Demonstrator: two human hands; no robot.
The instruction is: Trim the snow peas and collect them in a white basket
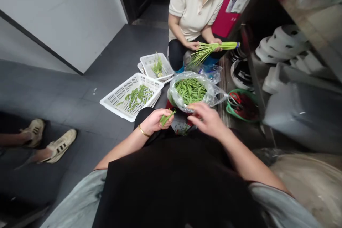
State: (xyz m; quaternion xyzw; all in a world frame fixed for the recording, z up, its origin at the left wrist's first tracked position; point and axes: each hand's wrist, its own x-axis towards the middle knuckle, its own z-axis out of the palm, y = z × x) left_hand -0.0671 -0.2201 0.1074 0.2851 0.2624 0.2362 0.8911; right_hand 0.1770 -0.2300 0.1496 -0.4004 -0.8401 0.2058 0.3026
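My left hand (155, 120) is closed around several green pea pods (166, 118), whose tips stick out past the thumb and fingers. Just to the right, my right hand (208, 120) hovers by the near rim of a clear plastic bag (175, 94), its fingers loosely curled and apart, with nothing visible between them. That bag stands open and is full of green pea pods (191, 91). Left of it, a white perforated basket (117, 104) holds a loose scatter of pods (139, 96).
Opposite me a person (196, 7) holds a bundle of long green stalks (205, 50). A smaller white basket (145, 58) has some greens. On the right are a green basket (242, 117) with red-handled scissors and a shelf of white containers (283, 42). Someone's shoes (60, 146) are at left.
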